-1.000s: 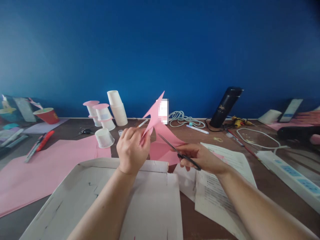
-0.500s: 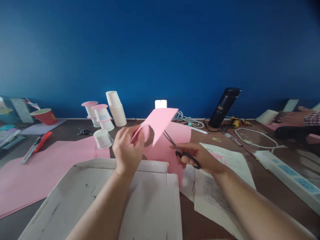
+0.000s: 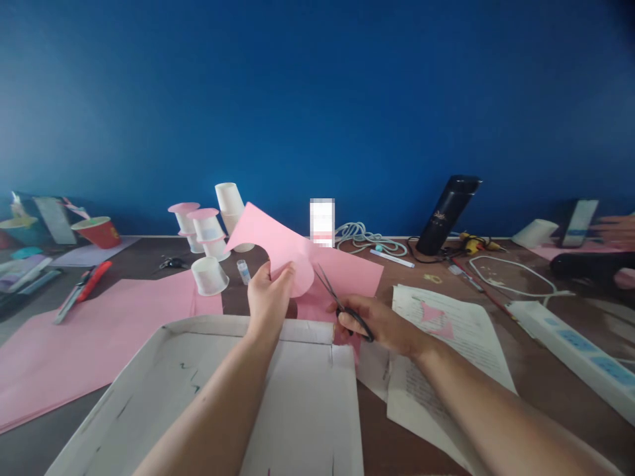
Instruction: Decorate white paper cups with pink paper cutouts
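Between thumb and fingers, my left hand (image 3: 270, 294) grips a sheet of pink paper (image 3: 262, 228) that has a curved, partly cut edge. A rounded part of the paper hangs just right of my thumb. My right hand (image 3: 374, 320) holds black-handled scissors (image 3: 354, 322), with fingers in the loops. Their blades are slightly apart and point up and left, close by the rounded paper part; whether they touch it I cannot tell. More pink paper (image 3: 360, 271) lies on the table behind and below the hands.
A white box lid (image 3: 297, 396) lies in front of me. Paper cups (image 3: 209, 276), some with pink discs, stand at left near a box cutter (image 3: 82, 291). At right are printed sheets (image 3: 421, 396), a power strip (image 3: 570, 337), a black flask (image 3: 446, 215) and another person's hand (image 3: 618, 225).
My left hand has turned the pink paper, so it now spreads left and its rounded part faces me. The scissors have moved slightly left and down, away from the sheet's former corner.
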Demonstrator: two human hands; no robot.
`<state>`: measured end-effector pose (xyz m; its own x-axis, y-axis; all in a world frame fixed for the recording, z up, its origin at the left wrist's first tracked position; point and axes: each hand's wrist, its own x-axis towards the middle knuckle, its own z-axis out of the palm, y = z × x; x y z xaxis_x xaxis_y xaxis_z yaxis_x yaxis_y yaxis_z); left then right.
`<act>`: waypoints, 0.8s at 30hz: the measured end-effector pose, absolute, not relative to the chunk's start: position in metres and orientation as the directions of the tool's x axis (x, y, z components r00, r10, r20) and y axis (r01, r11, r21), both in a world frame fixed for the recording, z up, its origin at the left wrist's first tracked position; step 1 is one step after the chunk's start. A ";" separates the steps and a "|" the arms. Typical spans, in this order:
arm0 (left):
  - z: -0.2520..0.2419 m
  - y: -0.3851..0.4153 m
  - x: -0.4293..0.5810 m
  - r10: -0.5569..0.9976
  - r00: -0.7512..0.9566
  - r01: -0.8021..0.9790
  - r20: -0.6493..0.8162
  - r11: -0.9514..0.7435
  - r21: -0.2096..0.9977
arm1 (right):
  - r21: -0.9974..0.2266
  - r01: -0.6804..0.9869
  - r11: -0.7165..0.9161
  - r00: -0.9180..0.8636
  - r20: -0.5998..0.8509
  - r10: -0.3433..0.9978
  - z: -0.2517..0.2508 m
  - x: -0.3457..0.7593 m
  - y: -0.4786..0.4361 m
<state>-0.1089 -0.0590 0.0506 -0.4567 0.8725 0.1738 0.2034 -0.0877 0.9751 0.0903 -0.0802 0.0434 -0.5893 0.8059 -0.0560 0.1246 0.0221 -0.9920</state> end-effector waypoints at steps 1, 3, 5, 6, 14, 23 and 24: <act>0.051 -0.059 -0.109 0.876 -0.451 0.189 0.169 -0.092 0.978 | -0.990 0.137 0.016 -0.589 -0.069 0.805 0.042 0.091 -0.079; 0.051 -0.060 -0.108 0.897 -0.417 0.126 0.146 -0.102 0.987 | -0.986 0.165 0.015 -0.593 -0.087 0.800 0.042 0.091 -0.078; 0.049 -0.060 -0.105 0.927 -0.361 0.025 0.102 -0.099 0.995 | -0.984 0.172 0.036 -0.590 -0.074 0.804 0.043 0.090 -0.078; 0.047 -0.060 -0.103 0.943 -0.323 -0.033 0.076 -0.091 0.995 | -0.985 0.166 0.048 -0.582 -0.058 0.811 0.044 0.090 -0.079; 0.032 -0.060 -0.089 0.994 -0.070 -0.196 -0.080 0.065 0.978 | -0.989 0.093 0.118 -0.357 0.077 0.931 0.040 0.088 -0.076; 0.034 -0.059 -0.091 0.993 -0.009 -0.296 -0.120 0.112 0.949 | -0.987 0.127 0.098 -0.415 0.037 0.909 0.042 0.098 -0.073; 0.036 -0.058 -0.094 0.993 0.014 -0.334 -0.120 0.118 0.935 | -0.987 0.135 0.083 -0.443 0.014 0.896 0.043 0.101 -0.072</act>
